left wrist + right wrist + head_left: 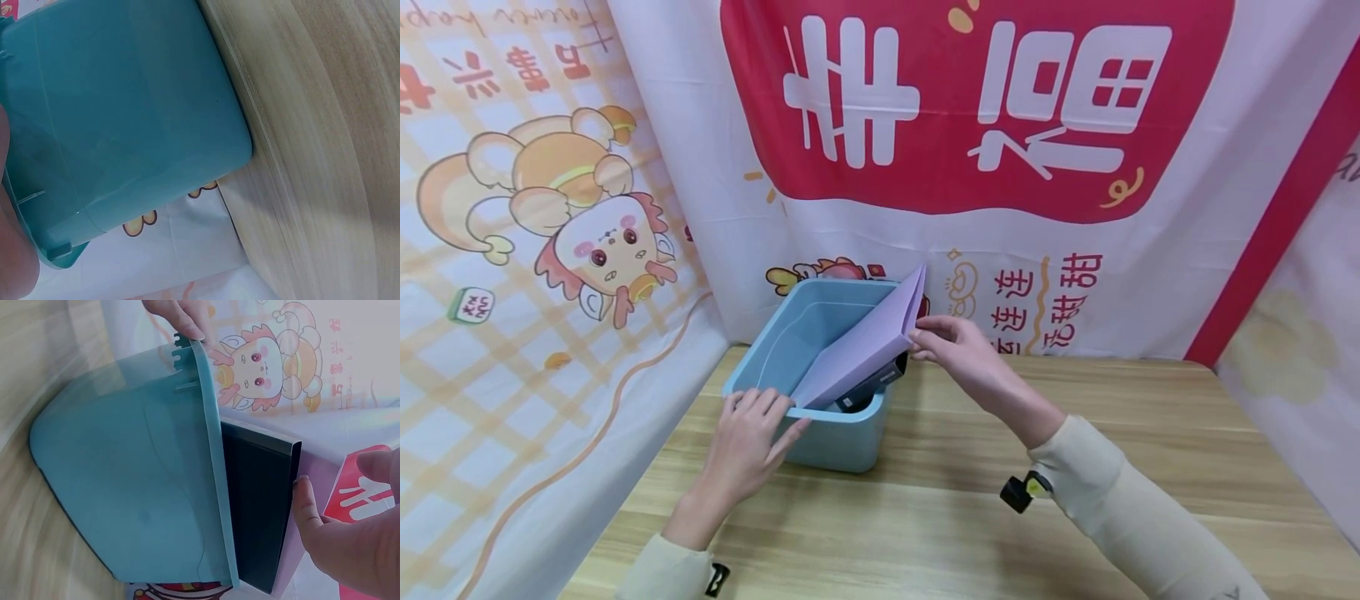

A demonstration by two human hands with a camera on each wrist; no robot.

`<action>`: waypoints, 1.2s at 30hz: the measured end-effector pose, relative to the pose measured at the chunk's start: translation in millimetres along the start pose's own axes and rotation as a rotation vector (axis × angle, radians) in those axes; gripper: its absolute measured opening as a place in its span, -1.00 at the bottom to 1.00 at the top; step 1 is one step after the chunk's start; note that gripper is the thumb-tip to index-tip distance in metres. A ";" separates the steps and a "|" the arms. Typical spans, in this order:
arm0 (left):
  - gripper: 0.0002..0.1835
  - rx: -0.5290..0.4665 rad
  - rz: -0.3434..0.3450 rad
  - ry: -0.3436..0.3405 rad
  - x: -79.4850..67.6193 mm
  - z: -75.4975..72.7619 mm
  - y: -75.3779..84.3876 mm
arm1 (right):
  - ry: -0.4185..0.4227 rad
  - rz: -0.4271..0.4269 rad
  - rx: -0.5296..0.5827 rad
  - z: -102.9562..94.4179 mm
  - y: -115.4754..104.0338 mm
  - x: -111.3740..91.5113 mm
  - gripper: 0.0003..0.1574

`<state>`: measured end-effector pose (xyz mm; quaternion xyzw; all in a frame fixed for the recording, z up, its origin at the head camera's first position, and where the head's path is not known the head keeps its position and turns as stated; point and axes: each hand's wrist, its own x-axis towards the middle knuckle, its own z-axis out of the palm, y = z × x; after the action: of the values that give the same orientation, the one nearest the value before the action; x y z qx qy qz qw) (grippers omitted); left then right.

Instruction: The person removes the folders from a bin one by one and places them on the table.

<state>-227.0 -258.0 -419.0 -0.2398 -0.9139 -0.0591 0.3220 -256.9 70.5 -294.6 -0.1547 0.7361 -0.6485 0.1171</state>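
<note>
A light blue plastic bin [838,437] stands on the wooden table. My left hand [748,437] grips its near-left rim, fingers over the edge and thumb along the front. A purple folder [861,342] leans out of the bin, tilted up to the right. With thumb and fingers at its upper right edge, my right hand [955,354] holds the folder. Under the folder sits a flat black case [259,506] with small white lettering, partly out of the bin; its lower part is hidden inside.
The wooden table [1075,483] extends to the right of the bin. Behind it hangs a white and red printed cloth [947,183], close to the bin's back. Another patterned cloth [512,350] covers the left side.
</note>
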 end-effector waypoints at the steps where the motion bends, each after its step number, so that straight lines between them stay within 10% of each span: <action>1: -0.64 -0.001 0.001 0.002 0.2 0.2 0.0 | 0.003 0.000 0.006 -0.9 2.9 3.2 -0.37; 36: -0.65 -0.013 -0.009 0.014 -2.0 1.8 0.4 | 0.056 0.145 -0.025 0.9 -8.5 45.4 -0.47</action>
<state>-226.5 -258.0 -421.7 -0.2373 -0.9124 -0.0682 0.3264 -297.9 51.5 -284.9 -0.0842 0.7563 -0.6332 0.1414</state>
